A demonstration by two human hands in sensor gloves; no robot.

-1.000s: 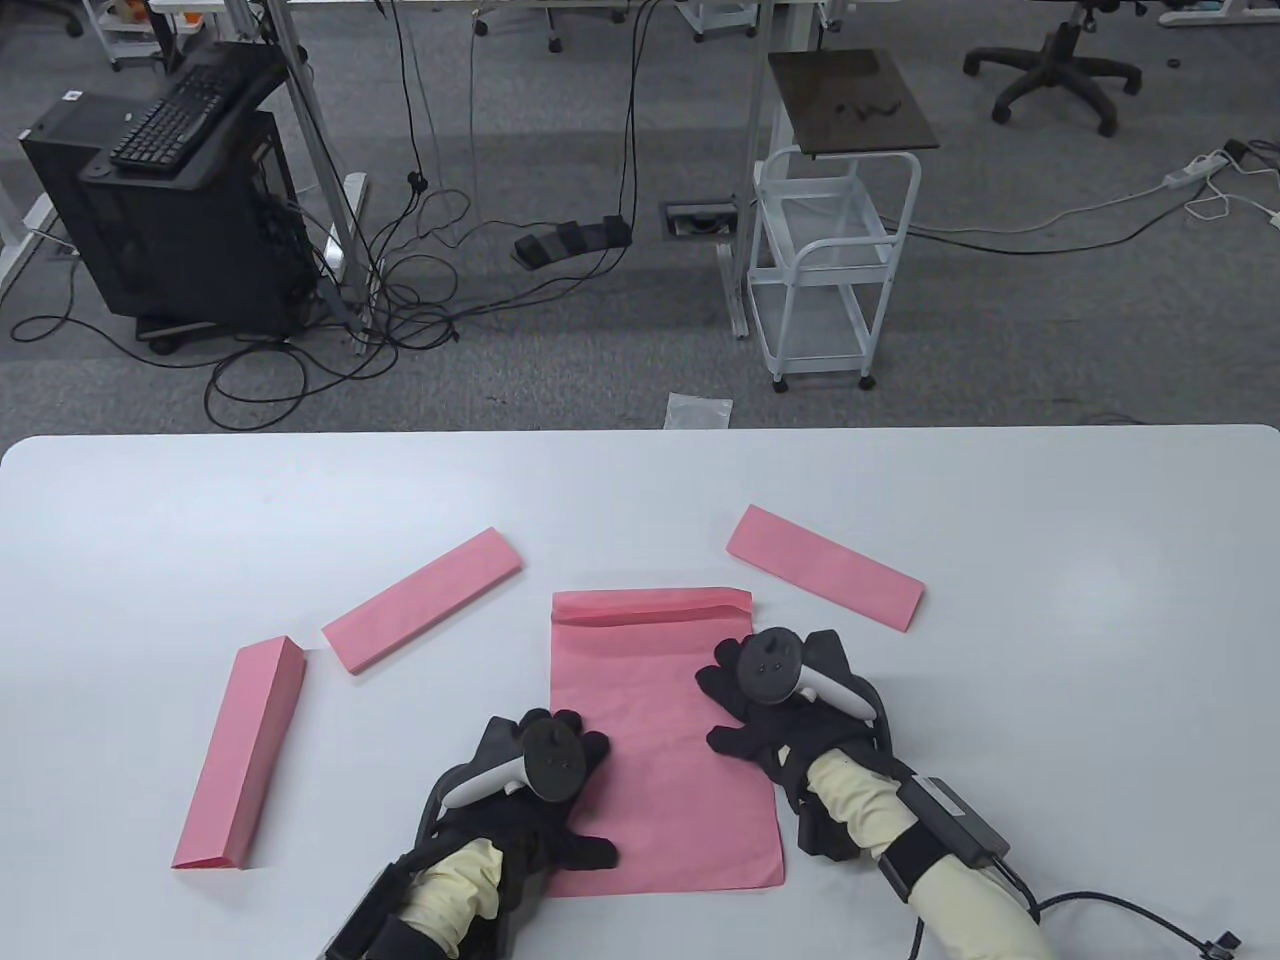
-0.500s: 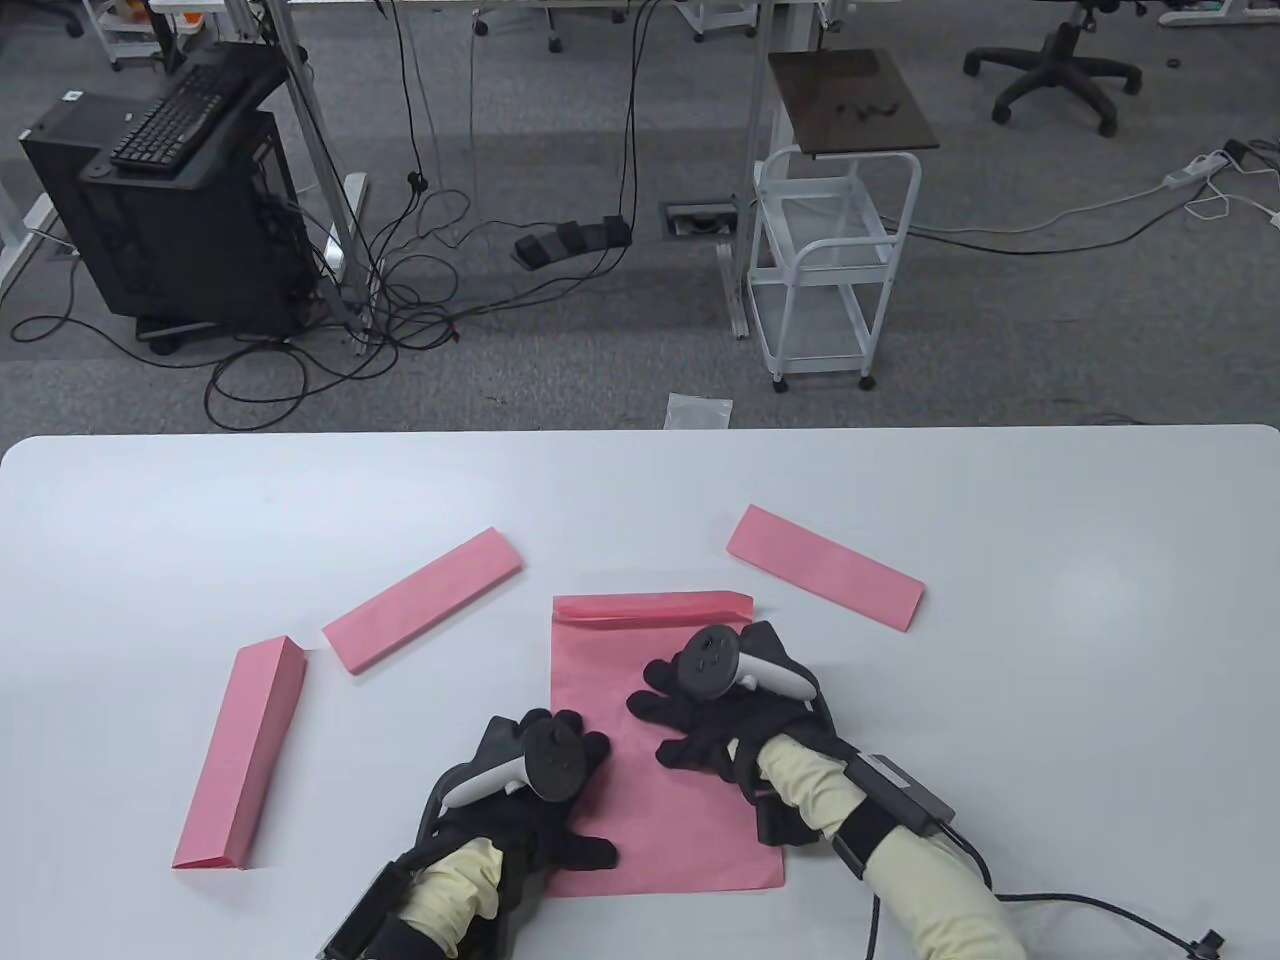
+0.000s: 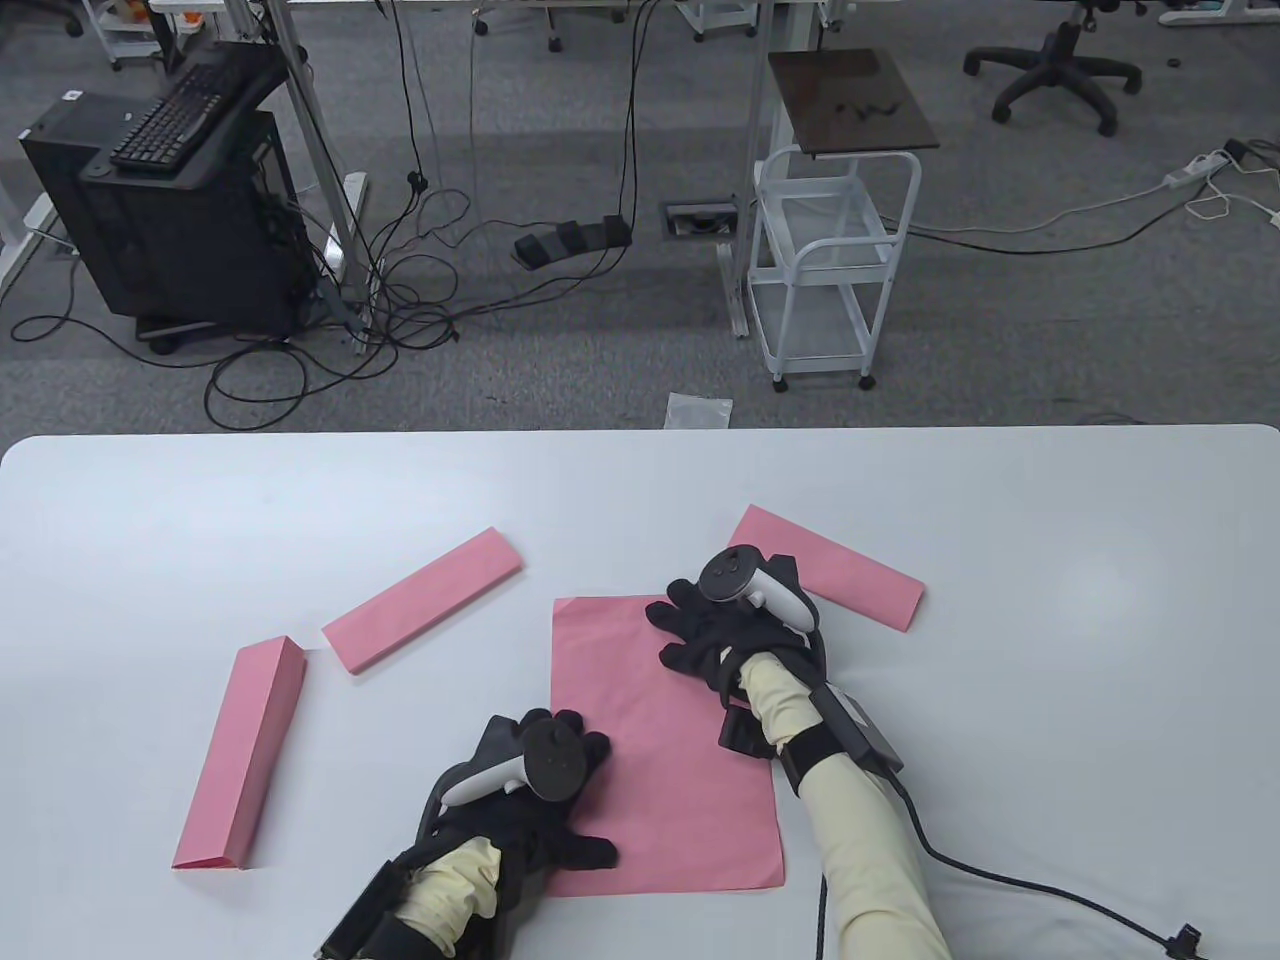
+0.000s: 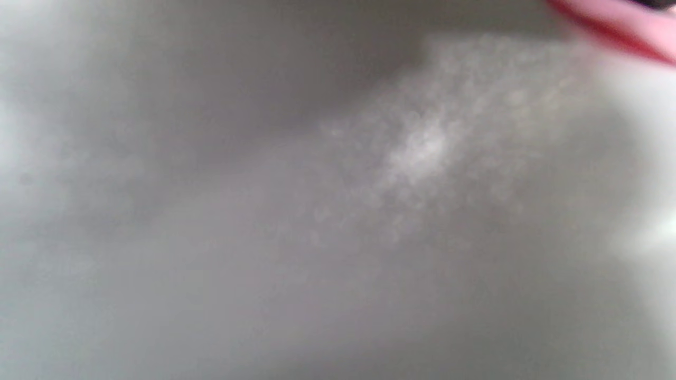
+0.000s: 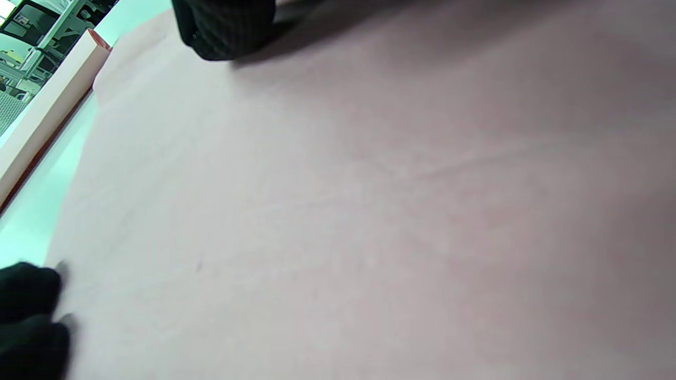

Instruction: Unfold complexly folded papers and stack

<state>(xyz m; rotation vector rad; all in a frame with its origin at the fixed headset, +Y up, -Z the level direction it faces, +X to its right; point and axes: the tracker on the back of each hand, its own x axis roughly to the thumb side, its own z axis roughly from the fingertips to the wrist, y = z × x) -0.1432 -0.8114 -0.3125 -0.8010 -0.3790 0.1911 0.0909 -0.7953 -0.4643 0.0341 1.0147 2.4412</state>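
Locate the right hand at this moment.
In the table view, the right hand rests on the far right corner of the unfolded pink sheet, just in front of the right-side folded strip.

A white worktop (image 3: 1050, 560) is filling the foreground. Beyond it, on grey carpet, a white cart (image 3: 835, 260) is standing beside a dark board (image 3: 850, 100). A keyboard (image 3: 175, 110) is lying on a black computer case (image 3: 170, 230), cables (image 3: 400, 300) are trailing nearby, and an office chair (image 3: 1055, 65) is sitting far right.

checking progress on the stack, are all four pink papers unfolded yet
No, only the center sheet lies open under both hands; three folded strips remain on the table.
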